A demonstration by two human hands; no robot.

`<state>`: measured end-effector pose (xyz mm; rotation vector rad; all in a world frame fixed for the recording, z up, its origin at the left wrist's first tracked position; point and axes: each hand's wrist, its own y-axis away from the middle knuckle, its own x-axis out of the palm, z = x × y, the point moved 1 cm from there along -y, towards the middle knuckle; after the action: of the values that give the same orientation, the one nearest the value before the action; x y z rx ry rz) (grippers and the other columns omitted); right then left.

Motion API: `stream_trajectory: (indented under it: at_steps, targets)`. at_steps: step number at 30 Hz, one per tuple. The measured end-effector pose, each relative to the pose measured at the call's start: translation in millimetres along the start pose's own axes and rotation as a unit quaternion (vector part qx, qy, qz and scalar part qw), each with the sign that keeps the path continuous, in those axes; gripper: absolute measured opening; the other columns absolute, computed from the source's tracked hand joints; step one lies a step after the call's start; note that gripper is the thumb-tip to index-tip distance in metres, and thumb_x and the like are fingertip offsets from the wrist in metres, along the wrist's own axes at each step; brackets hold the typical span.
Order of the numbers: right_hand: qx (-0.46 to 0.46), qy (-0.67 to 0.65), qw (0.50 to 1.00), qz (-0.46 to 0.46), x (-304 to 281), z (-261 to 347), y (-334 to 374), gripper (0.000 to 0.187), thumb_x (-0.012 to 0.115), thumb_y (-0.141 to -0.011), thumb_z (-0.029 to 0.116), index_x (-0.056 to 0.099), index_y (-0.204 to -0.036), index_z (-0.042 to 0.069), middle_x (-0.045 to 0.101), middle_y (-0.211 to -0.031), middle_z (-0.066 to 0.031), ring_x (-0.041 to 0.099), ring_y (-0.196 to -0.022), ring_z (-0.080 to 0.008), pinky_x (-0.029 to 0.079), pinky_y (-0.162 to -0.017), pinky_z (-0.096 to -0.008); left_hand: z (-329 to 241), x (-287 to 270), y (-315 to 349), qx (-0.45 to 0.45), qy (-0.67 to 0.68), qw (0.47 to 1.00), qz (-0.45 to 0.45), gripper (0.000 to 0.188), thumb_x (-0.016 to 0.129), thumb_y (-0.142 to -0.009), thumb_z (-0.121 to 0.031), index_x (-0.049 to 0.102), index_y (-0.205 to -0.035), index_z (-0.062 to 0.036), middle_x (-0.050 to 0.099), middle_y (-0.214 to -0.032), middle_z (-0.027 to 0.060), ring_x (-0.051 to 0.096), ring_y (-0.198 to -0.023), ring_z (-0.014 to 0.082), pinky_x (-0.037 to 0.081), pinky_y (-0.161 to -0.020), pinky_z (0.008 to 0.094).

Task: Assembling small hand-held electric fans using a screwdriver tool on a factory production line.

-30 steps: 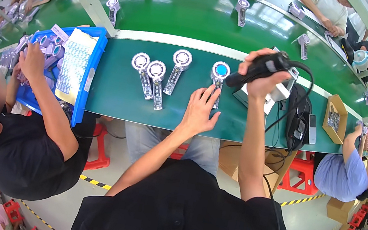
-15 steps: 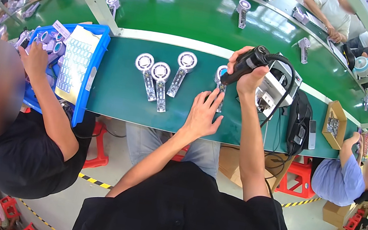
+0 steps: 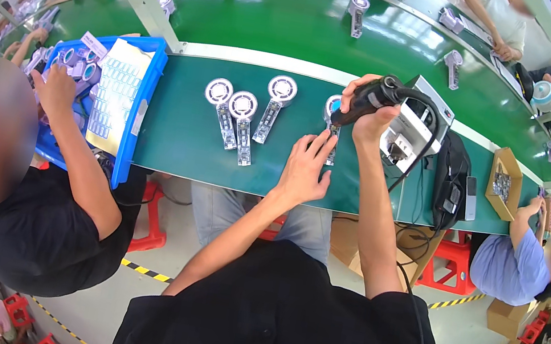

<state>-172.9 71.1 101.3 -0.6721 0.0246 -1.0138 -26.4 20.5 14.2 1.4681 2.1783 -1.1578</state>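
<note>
My right fingers (image 3: 353,91) are wrapped round a black corded tool (image 3: 367,103), left fingers (image 3: 302,145) loosely spread against the device (image 3: 330,156) on my bench (image 3: 176,147). Blue bin (image 3: 153,69) on the left's got lilac parts (image 3: 91,72) plus a pale sheet (image 3: 116,92); cardboard box (image 3: 503,203) on the right has little greyish pieces (image 3: 501,184).

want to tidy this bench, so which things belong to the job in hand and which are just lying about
In the job:
- black corded screwdriver, in the right hand
- opened handheld fan, under the left hand
- probably three similar fans

Seemingly lying about:
- black bag
- slim grey device
</note>
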Motion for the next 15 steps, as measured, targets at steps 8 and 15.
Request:
stream_trajectory:
  at_steps: [8, 15]
  targets:
    - [-0.058, 0.161, 0.975, -0.144, -80, 107, -13, 0.098, 0.036, -0.074, 0.094, 0.055, -0.098, 0.001, 0.061, -0.072, -0.0115, 0.056, -0.049, -0.0197, 0.047, -0.046, -0.0302, 1, 3, -9, 0.002, -0.034, 0.999, -0.006, 0.066, 0.074, -0.071, -0.004, 0.055, -0.135, -0.0041, 0.053, -0.135, 0.0144, 0.050, -0.116, 0.0368, 0.043, -0.099, 0.0486]
    - [-0.034, 0.097, 0.989, -0.105, -102, 106, -13, 0.096, 0.033, -0.078, 0.092, 0.054, -0.102, 0.002, 0.063, -0.079, -0.0130, 0.057, -0.050, -0.0199, 0.047, -0.048, -0.0315, 1, 8, -8, 0.003, -0.013, 1.000, -0.027, 0.064, 0.076, -0.073, -0.009, 0.056, -0.134, -0.0058, 0.052, -0.135, 0.0160, 0.049, -0.119, 0.0383, 0.042, -0.101, 0.0490]
